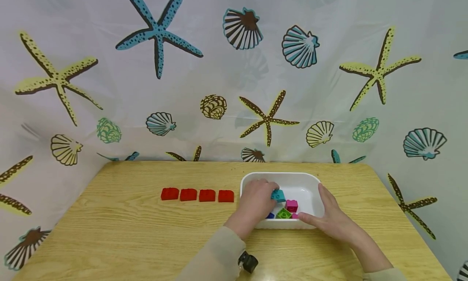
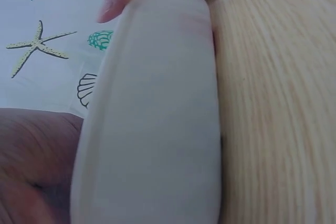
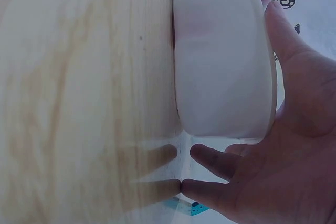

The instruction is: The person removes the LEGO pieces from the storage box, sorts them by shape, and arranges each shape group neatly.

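A white plastic bin (image 1: 281, 224) stands on the table, holding several toy building bricks. My left hand (image 1: 257, 195) reaches down into its left part, and its fingertips pinch a teal brick (image 1: 279, 196). The hand itself hides part of that brick. Below lie a pink brick (image 1: 291, 206), a lime green brick (image 1: 283, 213) and a blue brick (image 1: 270, 215), partly covered. Around the bin's right end spans my right hand (image 1: 334, 218), thumb at the front rim and fingers along the far right side, holding it. The right wrist view shows this hand (image 3: 294, 145) against the bin's end wall.
Left of the bin, several red bricks (image 1: 188, 194) lie in a spaced row on the wooden table (image 1: 128, 240). A curtain (image 1: 219, 78) printed with starfish and shells hangs behind the table and along its sides. A small black camera (image 1: 248, 261) sits at the left wrist.
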`<action>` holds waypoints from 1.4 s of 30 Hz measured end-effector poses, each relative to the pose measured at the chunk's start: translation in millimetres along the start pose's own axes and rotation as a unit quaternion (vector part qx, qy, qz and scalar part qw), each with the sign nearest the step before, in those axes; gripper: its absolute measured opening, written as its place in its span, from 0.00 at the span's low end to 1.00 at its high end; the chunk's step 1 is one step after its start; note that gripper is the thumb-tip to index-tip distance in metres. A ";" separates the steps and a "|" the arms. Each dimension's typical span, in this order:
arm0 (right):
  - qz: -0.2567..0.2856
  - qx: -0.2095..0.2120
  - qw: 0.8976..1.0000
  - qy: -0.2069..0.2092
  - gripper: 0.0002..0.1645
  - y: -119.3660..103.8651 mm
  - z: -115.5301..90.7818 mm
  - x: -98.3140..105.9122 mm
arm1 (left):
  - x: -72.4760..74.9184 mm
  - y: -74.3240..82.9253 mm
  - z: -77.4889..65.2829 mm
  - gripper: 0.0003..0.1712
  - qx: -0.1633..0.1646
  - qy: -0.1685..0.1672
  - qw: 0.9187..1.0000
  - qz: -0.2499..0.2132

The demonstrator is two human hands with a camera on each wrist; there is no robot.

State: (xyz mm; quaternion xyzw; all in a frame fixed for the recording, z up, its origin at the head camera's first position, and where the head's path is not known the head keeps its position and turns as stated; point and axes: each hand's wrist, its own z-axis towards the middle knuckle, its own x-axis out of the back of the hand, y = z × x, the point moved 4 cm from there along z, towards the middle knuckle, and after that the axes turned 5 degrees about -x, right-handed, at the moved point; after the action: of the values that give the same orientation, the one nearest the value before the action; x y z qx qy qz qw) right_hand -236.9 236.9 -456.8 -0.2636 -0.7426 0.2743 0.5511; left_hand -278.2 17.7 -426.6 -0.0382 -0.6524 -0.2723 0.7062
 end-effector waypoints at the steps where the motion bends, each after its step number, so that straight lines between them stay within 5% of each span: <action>1: -0.001 0.000 1.000 0.000 0.81 -0.3 -0.1 0.0 | 1.8 0.0 -1.3 0.20 0.000 0.005 1.000 -0.004; 27: -0.010 -0.019 1.000 0.001 0.82 -0.1 0.5 -0.6 | 45.7 -7.8 -32.3 0.24 -0.019 0.067 0.996 -0.058; 42: -0.012 -0.011 1.000 0.000 0.82 -0.5 1.0 -0.3 | 76.1 -47.5 -58.0 0.26 -0.013 0.093 0.994 -0.048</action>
State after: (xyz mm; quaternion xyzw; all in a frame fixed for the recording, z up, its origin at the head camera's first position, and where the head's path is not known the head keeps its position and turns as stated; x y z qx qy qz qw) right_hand -237.8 236.2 -456.9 -0.2612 -0.7485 0.2596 0.5515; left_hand -246.6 -71.8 -377.7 0.0099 -0.5814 -0.3168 0.7493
